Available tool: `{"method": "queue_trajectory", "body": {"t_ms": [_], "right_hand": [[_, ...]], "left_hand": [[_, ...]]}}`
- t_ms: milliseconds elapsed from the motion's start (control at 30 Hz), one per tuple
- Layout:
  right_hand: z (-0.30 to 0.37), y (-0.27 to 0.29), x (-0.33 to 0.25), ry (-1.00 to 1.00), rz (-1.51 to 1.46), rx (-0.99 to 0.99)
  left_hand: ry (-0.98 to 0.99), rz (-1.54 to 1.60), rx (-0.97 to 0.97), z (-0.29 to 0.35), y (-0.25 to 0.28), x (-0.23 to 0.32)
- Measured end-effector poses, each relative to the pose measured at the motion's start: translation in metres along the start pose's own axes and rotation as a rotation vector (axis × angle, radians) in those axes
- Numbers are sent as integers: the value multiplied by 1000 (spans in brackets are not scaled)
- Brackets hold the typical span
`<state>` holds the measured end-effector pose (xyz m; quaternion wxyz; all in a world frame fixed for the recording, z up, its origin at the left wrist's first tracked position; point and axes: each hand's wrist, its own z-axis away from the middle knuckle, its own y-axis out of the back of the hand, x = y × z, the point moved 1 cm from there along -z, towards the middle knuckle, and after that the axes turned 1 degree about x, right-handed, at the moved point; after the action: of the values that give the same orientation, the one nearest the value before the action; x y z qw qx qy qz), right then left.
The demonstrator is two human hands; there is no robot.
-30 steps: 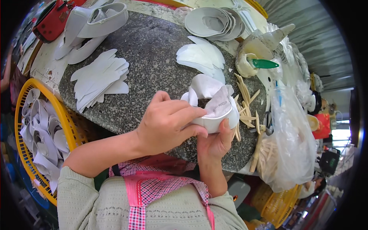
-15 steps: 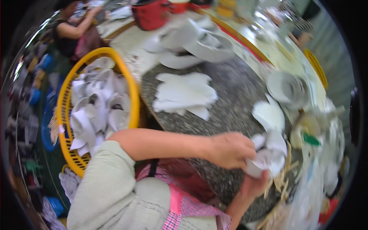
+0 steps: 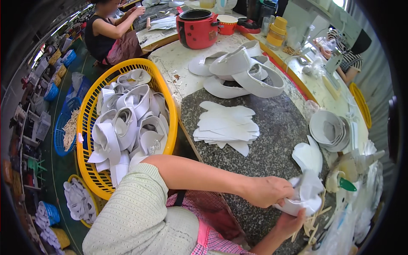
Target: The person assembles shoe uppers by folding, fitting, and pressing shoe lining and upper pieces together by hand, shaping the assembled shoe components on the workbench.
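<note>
My left hand (image 3: 270, 191) is closed, its fingers pinching the near edge of a white shoe upper (image 3: 312, 189) at the right side of the dark speckled slab. Below it my right hand (image 3: 293, 223) grips the same upper from the near side, thumb against its outer wall. Motion blurs the upper a little, and its inside is partly covered by my fingers. Just beyond it lie a few flat white cut pieces (image 3: 307, 155). A fanned stack of white cut pieces (image 3: 227, 127) rests farther left on the slab.
Several finished-looking white uppers (image 3: 242, 70) are heaped at the slab's far edge. A yellow basket (image 3: 173, 140) full of uppers stands on the left. Nested round containers (image 3: 325, 127), wooden sticks (image 3: 312, 227) and plastic bags are on the right. Behind sits a red pot (image 3: 197, 32); two people work farther off.
The whole view has shifted, so things sit farther right and lower, and it is sharper. Both hands keep hold of the upper, which has turned and changed shape slightly between them.
</note>
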<state>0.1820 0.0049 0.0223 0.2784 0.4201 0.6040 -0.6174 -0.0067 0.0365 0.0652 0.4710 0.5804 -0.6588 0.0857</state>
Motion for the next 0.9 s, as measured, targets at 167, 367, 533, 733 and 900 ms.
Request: {"method": "queue_trajectory", "body": {"t_ms": [167,367,533,733,900], "right_hand": [[7,-15,7,-198,-116,-23],[16,-18,11,179,337,100],[12,-20,14,-560,-249,74],[23,-52,6,-251,-90,169],[28,-35,2,60,149,68]], "left_hand": [[-14,-23,-24,9,7,0],[31,30,77,13,2,0],[238,62,-233,28,32,-9],[94,-95,-24,29,30,10],[415,119,-300,23,29,15]]}}
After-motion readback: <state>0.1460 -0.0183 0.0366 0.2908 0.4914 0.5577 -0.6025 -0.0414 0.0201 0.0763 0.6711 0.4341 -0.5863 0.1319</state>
